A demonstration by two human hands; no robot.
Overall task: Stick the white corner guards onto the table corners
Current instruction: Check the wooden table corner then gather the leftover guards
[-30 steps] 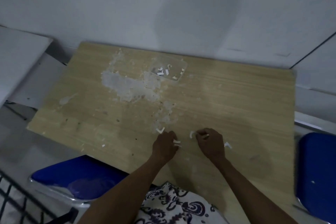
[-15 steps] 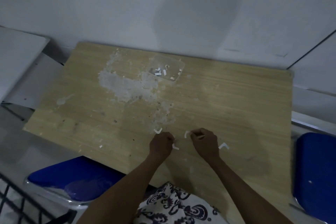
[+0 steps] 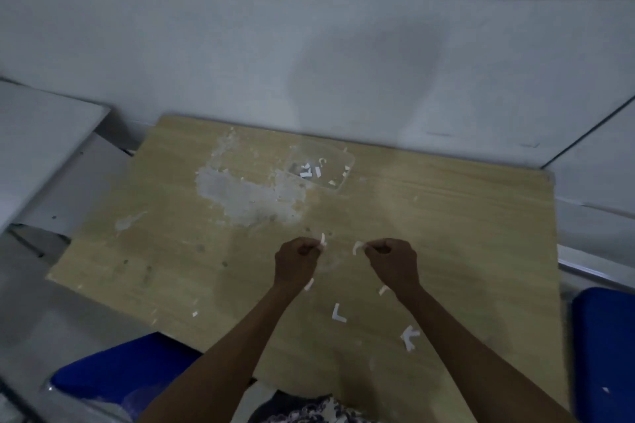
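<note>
Pick-up step: 1 guard [image 3: 322,239] pinched in left hand [image 3: 296,259], 1 guard [image 3: 357,246] in right hand [image 3: 392,258], above counter [image 3: 464,251]. Next, likely: backing peeled, corner reached.

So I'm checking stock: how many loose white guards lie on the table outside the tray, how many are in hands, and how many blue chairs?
Loose guards: 4
Held guards: 2
Blue chairs: 2
Total: 8
</note>
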